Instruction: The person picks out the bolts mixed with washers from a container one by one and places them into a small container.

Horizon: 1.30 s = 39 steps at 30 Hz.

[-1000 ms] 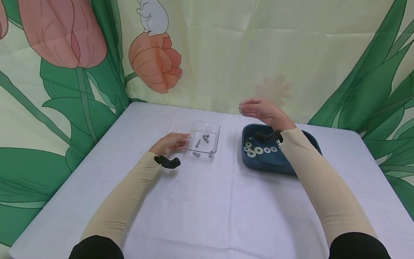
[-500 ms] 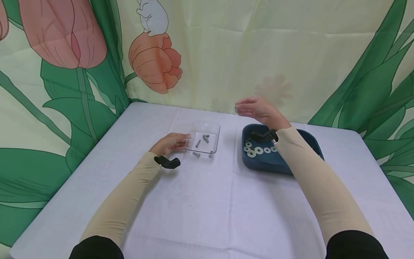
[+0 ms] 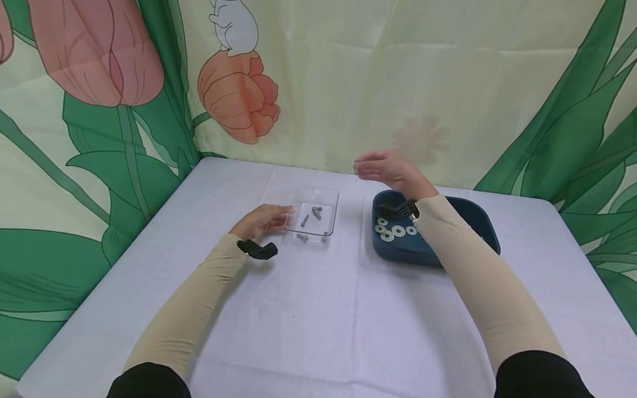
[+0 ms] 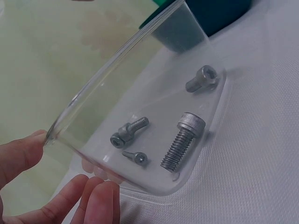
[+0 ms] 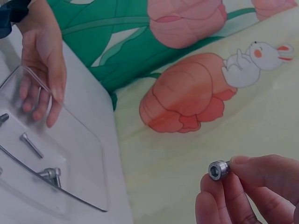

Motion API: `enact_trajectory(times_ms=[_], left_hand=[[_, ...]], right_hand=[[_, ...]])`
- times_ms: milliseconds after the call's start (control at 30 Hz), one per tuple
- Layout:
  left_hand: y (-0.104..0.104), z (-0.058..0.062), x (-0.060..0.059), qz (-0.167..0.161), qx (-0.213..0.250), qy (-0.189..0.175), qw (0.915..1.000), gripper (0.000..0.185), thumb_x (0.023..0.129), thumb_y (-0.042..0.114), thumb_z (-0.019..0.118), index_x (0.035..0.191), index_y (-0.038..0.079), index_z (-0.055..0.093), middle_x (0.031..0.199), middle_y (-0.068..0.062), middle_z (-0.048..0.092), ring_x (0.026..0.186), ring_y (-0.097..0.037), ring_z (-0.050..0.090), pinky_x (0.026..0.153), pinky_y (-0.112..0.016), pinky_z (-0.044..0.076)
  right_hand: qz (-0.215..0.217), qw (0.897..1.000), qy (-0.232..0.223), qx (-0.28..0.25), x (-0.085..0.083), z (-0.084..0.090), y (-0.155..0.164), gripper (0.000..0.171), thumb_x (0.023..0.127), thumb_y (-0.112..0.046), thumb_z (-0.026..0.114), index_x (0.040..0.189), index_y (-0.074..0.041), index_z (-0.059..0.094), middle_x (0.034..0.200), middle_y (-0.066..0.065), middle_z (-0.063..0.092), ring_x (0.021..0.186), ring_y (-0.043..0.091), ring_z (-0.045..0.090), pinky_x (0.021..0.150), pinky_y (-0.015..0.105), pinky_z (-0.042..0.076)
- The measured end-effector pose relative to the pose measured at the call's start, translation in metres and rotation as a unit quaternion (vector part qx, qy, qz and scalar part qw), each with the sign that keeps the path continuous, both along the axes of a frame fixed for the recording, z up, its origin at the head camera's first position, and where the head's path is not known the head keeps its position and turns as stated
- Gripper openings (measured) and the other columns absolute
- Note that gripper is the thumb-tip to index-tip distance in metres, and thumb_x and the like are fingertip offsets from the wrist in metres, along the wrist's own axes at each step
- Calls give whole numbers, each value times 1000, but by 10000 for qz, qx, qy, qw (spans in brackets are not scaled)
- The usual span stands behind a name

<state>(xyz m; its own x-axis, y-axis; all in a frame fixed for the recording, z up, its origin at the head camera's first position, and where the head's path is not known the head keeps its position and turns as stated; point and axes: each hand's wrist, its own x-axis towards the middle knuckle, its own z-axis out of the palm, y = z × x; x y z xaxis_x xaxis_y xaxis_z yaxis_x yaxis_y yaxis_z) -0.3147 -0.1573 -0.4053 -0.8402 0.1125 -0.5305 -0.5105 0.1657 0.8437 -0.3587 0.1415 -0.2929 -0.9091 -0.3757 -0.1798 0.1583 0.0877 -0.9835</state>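
My left hand holds the near-left corner of a clear plastic box. Its thumb is on the rim, with the other fingers against the outside, lower down. Several silver hex socket screws lie inside, including a thick threaded one and a small one. Raised above the dark blue tray, my right hand pinches another hex socket screw between thumb and fingertips. Its socket end faces the right wrist camera; the fingers hide most of its shank.
Flat white washers lie in the blue tray, partly covered by my right forearm and wrist strap. A white cloth covers the table. Behind it hangs a curtain printed with tulips and a rabbit.
My right hand has shifted left, towards the clear box, still pinching the screw. My left hand and the box have stayed in place.
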Motion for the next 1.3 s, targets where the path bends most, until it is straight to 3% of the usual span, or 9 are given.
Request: enact_trajectory(times_ms=[133, 333, 500, 600, 733, 900, 1033, 1167, 1300], left_hand=[[0, 0, 0, -1, -44, -19, 10000, 57, 93, 28, 58, 139, 1, 38, 134, -15, 45, 86, -10, 55, 71, -15, 52], [1, 1, 0, -66, -100, -11, 9999, 56, 94, 28, 56, 140, 1, 37, 137, -16, 43, 88, -11, 54, 72, -15, 52], [1, 3, 0, -54, -107, -16, 9999, 56, 94, 29, 56, 139, 1, 38, 135, -15, 44, 87, -10, 54, 76, -16, 52], [0, 3, 0, -37, -63, -12, 10000, 57, 94, 29, 57, 139, 1, 38, 131, -14, 45, 85, -9, 54, 74, -15, 52], [0, 2, 0, -67, -49, 33, 10000, 56, 94, 29, 57, 138, 0, 39, 128, -12, 45, 85, -9, 54, 72, -14, 52], [-2, 1, 2, -79, -88, 139, 9998, 57, 92, 32, 61, 135, 0, 42, 129, -14, 47, 89, -10, 55, 83, -18, 52], [-3, 0, 3, -97, 16, 249, 9996, 60, 88, 34, 66, 131, -1, 45, 120, -13, 51, 86, -11, 56, 84, -20, 52], [-2, -2, 1, -30, -43, 131, 9999, 55, 91, 31, 61, 134, 0, 43, 123, -11, 49, 86, -10, 55, 85, -20, 52], [-1, 1, 1, -1, 13, 14, 10000, 56, 93, 28, 59, 137, 1, 40, 122, -9, 47, 84, -9, 55, 76, -16, 52]], right_hand=[[-39, 10000, -4, 74, 1, 0, -5, 10, 89, -2, 61, 97, -4, 66, 83, -1, 69, 80, 13, 66, 73, 20, 56], [18, 10000, -19, 55, 2, -1, -9, 10, 89, -1, 59, 97, -5, 64, 84, -2, 69, 82, 13, 66, 75, 20, 56], [40, 9995, -11, 299, 2, -2, -13, 24, 91, -3, 58, 114, 3, 57, 86, -3, 67, 87, 13, 65, 96, 31, 49], [19, 9992, -25, 407, 1, -3, -17, 33, 91, -4, 59, 121, 6, 53, 86, -4, 67, 89, 14, 65, 102, 36, 44], [88, 9992, 39, 389, 0, -6, -21, 35, 90, -2, 59, 123, 8, 51, 86, -4, 67, 86, 13, 65, 101, 36, 45], [116, 9992, 112, 378, 1, -9, -27, 32, 90, -1, 59, 121, 8, 53, 87, -3, 67, 82, 10, 65, 100, 36, 46], [171, 9985, 205, 482, 1, -11, -32, 33, 90, -3, 60, 120, 8, 54, 88, -2, 67, 90, 15, 65, 100, 36, 46], [209, 9976, 246, 607, 3, -13, -36, 33, 90, -5, 60, 121, 6, 55, 98, 2, 66, 103, 24, 62, 102, 36, 45], [246, 9971, 279, 659, 4, -15, -40, 33, 90, -5, 60, 121, 7, 55, 102, 5, 64, 105, 26, 61, 102, 37, 45]])
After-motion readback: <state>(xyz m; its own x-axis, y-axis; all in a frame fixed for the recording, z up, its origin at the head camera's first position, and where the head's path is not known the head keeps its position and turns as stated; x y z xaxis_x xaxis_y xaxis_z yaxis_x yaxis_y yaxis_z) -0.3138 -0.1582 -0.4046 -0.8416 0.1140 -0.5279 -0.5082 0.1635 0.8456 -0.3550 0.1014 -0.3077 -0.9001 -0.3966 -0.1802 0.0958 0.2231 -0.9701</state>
